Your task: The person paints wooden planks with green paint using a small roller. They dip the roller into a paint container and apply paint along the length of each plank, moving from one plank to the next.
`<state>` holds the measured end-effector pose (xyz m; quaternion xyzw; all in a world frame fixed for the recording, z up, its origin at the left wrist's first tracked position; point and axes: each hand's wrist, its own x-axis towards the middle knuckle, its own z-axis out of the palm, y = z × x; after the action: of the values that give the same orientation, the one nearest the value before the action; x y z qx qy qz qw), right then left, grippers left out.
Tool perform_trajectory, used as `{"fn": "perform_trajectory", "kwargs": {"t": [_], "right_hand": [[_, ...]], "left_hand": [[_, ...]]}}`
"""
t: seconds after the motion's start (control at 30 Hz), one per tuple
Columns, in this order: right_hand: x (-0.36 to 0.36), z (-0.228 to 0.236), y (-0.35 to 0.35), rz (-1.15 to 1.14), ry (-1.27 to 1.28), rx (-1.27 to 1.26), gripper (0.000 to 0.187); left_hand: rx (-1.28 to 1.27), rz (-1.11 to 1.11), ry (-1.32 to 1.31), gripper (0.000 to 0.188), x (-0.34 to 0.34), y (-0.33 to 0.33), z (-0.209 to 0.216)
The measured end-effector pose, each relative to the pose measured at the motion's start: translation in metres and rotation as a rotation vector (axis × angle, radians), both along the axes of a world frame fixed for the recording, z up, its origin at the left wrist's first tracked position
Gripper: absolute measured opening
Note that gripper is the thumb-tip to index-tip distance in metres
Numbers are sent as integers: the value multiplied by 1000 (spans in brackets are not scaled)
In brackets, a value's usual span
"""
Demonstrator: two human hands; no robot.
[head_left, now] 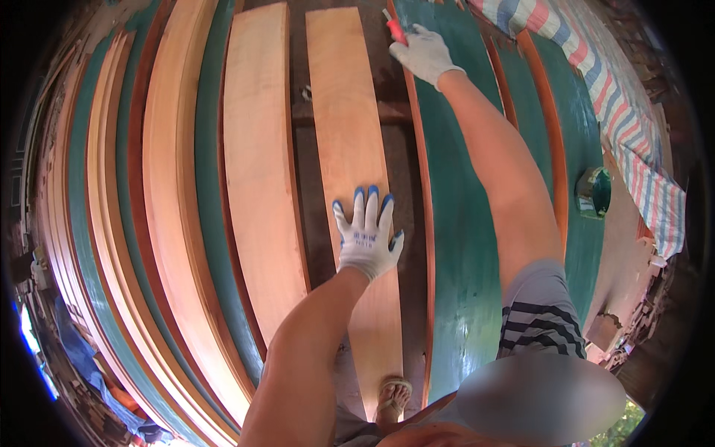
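Your left hand [366,237] lay flat and open on the wooden board [346,149]. Your right hand [423,52] held a red tool [395,30] far up, past the board's right edge.

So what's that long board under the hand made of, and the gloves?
The long board looks like bare, unpainted wood, perhaps plywood: pale tan with faint grain. The left hand lies flat on it. Its glove looks like white knitted fabric with blue-coated fingertips. The right hand wears a similar white glove.
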<state>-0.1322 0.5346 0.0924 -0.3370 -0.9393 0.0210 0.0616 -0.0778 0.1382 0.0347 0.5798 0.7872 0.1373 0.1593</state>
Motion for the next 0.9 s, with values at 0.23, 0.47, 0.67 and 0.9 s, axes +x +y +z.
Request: {"fn": "perform_trajectory", "kwargs": {"t": [0.23, 0.47, 0.67, 0.9], "right_hand": [[2, -18, 39, 309, -413, 178, 31], [118, -5, -47, 298, 94, -14, 34], [161, 40, 7, -412, 263, -154, 34], [162, 2, 129, -618, 136, -97, 43]], "left_hand": [[-75, -20, -45, 82, -1, 6, 4], [-106, -33, -38, 81, 2, 8, 6], [-135, -44, 0, 84, 4, 9, 10], [-69, -57, 30, 86, 7, 8, 3]]}}
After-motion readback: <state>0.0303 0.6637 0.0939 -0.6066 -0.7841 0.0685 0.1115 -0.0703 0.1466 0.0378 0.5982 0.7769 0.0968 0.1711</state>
